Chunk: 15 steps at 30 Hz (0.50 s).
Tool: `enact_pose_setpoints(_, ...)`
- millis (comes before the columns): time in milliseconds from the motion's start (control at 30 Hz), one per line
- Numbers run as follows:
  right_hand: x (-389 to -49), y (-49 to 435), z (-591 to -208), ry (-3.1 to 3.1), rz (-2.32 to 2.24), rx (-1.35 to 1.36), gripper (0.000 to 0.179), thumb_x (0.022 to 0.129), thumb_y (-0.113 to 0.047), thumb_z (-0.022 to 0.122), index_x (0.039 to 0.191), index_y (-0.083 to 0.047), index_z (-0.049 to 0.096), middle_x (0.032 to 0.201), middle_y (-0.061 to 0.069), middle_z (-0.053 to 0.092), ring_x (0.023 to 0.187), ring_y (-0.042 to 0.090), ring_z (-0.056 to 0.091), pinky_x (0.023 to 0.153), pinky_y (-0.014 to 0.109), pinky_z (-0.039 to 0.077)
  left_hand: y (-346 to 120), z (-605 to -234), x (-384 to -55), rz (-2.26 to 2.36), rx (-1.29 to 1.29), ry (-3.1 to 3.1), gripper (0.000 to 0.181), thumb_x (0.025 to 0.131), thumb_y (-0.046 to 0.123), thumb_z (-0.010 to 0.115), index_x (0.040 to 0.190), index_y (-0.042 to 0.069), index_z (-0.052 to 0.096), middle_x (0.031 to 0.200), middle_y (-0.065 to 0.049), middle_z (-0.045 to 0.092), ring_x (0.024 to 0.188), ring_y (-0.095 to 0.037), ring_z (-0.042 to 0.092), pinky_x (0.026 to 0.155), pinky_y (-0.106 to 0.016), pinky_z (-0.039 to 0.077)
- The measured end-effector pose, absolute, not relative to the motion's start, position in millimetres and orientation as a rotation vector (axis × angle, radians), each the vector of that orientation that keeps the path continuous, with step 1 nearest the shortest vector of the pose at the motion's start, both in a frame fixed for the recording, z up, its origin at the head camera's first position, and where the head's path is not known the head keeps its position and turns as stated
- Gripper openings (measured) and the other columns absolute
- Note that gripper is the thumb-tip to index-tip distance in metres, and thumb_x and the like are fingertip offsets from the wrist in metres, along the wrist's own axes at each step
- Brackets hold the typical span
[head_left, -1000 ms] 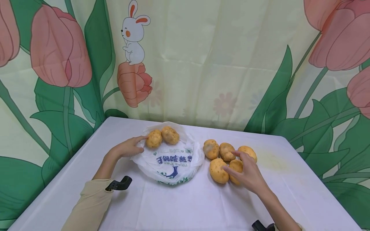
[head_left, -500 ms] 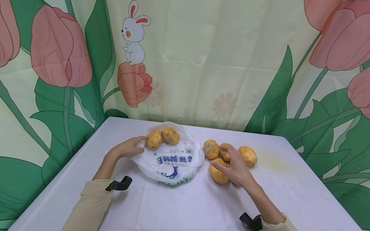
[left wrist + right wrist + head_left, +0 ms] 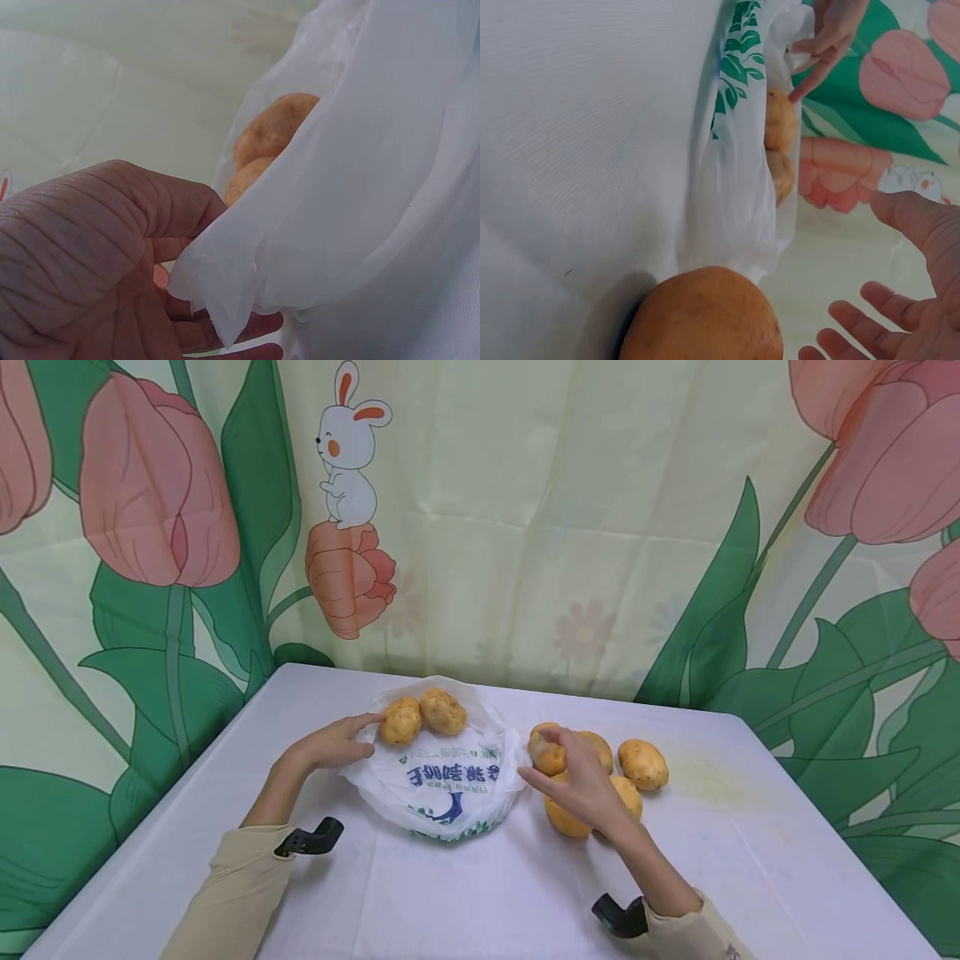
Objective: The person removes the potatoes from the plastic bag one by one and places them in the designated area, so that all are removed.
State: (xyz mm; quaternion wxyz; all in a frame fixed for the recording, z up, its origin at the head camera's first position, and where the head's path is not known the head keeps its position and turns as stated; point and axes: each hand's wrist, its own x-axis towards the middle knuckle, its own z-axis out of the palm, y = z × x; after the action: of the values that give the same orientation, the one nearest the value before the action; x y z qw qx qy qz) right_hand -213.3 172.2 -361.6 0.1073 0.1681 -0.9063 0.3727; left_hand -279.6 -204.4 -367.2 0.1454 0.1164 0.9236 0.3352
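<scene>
A white plastic bag [image 3: 468, 810] with blue and green print lies on the table, two potatoes [image 3: 443, 711] at its far end. My left hand [image 3: 333, 745] holds the bag's left rim; in the left wrist view, the bag's edge [image 3: 225, 277] is between thumb and fingers. Over the group of several loose potatoes [image 3: 643, 765] right of the bag, my right hand [image 3: 588, 785] is spread, its fingers extended and holding nothing. It partly hides some of them. In the right wrist view, one loose potato [image 3: 705, 319] sits near the bag, apart from the fingers.
A white cloth [image 3: 420, 902] covers the table, with a faint yellowish stain [image 3: 708, 781] on the right. Behind it hangs a curtain [image 3: 510, 527] printed with tulips and a rabbit. A black wrist camera [image 3: 622, 917] is on each forearm.
My right hand has moved left across the loose potatoes toward the bag, uncovering the ones on the right. My left hand and the bag have stayed in place.
</scene>
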Motion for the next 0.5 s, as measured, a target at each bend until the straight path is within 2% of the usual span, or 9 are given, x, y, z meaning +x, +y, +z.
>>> enact_pose_setpoints(333, -226, 151, -360, -2.748, 1.084, 0.461, 0.068, 0.089, -0.036, 0.079, 0.143, -0.006, 0.052, 0.143, 0.017, 0.057, 0.135, 0.037, 0.048, 0.110, 0.058, 0.040, -207, -368, -281, 0.948, 0.343, 2.665, 0.065, 0.099, 0.015, 0.054, 0.158, 0.002, 0.032, 0.161, -0.031, 0.028, 0.149, -0.050, 0.027, 0.117, -0.066, 0.027)
enact_pose_setpoints(500, -234, 143, -362, -2.754, 1.065, 0.499, 0.068, 0.089, -0.034, 0.080, 0.143, -0.005, 0.052, 0.141, 0.018, 0.058, 0.132, 0.038, 0.051, 0.108, 0.057, 0.043, -206, -367, -281, 0.953, 0.345, 2.659, 0.065, 0.099, 0.015, 0.054, 0.159, 0.002, 0.032, 0.161, -0.031, 0.028, 0.149, -0.050, 0.025, 0.117, -0.066, 0.027)
